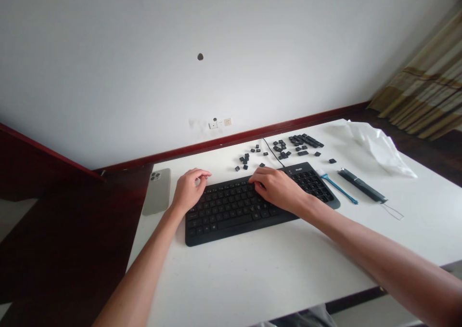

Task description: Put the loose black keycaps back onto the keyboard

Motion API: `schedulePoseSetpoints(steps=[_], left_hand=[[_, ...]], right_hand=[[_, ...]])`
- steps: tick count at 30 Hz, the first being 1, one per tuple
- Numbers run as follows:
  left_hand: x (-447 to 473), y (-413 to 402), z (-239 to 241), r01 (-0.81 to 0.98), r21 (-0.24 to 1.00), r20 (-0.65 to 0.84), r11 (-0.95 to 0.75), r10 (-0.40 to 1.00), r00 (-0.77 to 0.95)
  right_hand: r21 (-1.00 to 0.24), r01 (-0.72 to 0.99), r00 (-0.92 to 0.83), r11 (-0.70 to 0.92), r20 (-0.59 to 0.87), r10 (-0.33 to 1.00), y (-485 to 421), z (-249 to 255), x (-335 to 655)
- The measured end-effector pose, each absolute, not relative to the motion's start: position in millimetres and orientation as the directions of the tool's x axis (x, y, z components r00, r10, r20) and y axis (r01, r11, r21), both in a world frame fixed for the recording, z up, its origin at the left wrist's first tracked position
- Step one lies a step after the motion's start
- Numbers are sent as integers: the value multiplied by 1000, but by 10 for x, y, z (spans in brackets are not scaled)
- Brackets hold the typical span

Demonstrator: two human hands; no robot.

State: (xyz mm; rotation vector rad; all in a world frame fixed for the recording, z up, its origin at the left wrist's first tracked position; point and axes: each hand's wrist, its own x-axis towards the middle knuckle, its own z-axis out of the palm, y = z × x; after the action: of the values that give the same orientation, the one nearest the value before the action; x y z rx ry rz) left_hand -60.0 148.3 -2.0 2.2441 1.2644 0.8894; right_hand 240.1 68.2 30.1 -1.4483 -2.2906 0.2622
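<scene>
A black keyboard [231, 210] lies on the white table, its number-pad end showing bare key sockets [313, 185]. My left hand [189, 188] rests at the keyboard's far left corner, its fingers loosely bent and apart from the thumb, with nothing visible in it. Over the keyboard's upper rows, right of the middle, my right hand [276, 185] has its fingers bent down together onto the keys. Whatever may be under those fingertips is hidden. Loose black keycaps [245, 157] lie scattered behind the keyboard, with more keycaps [306, 140] grouped toward the back right.
A blue-handled brush [339, 189] and a dark tool with a wire loop [361, 185] lie to the right. Behind them is a white plastic bag [382, 146]. A phone [157, 192] lies at the table's left edge. The keyboard cable [273, 152] runs toward the wall.
</scene>
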Motion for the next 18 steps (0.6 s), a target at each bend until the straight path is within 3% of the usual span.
schedulePoseSetpoints(steps=[6, 9, 13, 18], left_hand=[[-200, 1083, 249, 703, 432, 280, -565, 825, 491], [-25, 797, 212, 727, 298, 354, -618, 779, 518], [-162, 488, -16, 769, 190, 359, -610, 772, 524], [-404, 381, -205, 797, 154, 392, -585, 776, 494]], right_hand=[[-300, 826, -401, 478, 284, 871, 630, 204, 2279], [-267, 829, -401, 491, 327, 855, 595, 152, 2208], [-323, 769, -444, 551, 350, 825, 556, 124, 2149], [-378, 702, -494, 603, 351, 796, 527, 148, 2117]])
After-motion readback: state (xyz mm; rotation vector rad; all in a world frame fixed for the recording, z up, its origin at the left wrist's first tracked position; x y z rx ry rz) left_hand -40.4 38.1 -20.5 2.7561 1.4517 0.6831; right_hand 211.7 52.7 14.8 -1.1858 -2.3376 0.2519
